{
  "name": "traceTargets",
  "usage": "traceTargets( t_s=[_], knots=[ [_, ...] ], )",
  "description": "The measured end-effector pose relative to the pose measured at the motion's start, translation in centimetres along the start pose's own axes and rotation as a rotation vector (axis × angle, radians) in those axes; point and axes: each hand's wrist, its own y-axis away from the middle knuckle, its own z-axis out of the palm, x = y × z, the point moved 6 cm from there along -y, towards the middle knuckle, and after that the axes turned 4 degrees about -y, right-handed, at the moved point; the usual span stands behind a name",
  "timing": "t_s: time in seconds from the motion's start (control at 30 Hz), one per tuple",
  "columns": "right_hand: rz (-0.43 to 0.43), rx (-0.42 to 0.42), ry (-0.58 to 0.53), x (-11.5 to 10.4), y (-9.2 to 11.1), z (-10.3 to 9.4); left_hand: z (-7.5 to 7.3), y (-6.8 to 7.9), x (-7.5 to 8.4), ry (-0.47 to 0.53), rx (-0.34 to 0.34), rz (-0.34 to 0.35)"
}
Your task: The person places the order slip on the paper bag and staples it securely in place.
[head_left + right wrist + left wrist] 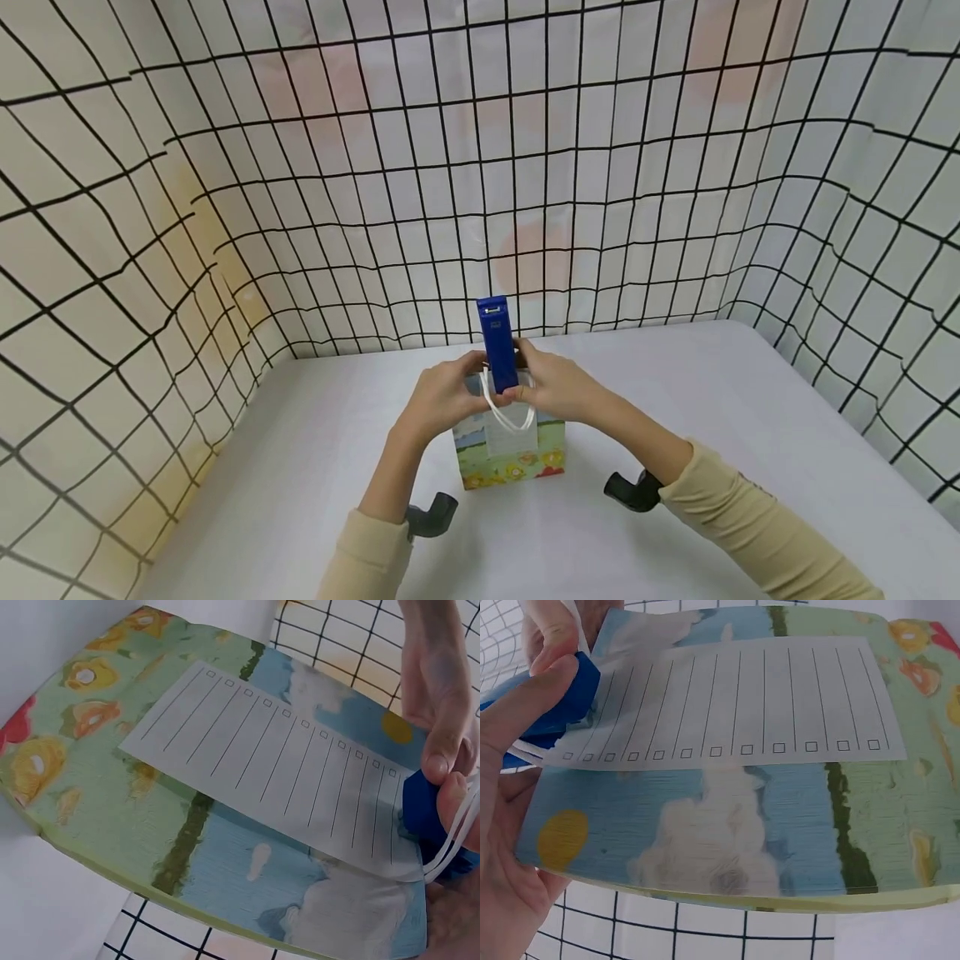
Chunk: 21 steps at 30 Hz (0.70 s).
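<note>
A paper gift bag painted with sky, clouds and flowers stands on the table, its white cord handle hanging over the front. A white checklist sheet with ruled lines and small boxes lies against the bag's face. Upright at the bag's top edge is a blue stapler, its lower end over the sheet's end. My left hand grips it from the left, thumb on its jaw end. From the right, my right hand grips it too, thumb in front. Fingers behind the bag are partly hidden.
A white-covered table spreads under the bag. Black grid netting over pale cloth walls the back and both sides. Dark curved wrist mounts stick out from both forearms.
</note>
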Motion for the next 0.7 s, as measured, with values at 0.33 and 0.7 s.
traceTargets(
  t_s=[0.33,0.7],
  knots=[
    [0.043,0.020,0.005,-0.1,-0.1,0.1,0.0,-0.3,0.9,-0.172,0.063,0.066],
    [-0.019,0.141,0.022,0.0,0.4,0.4,0.2,-0.4,1.6,-0.214,0.171,0.143]
  ],
)
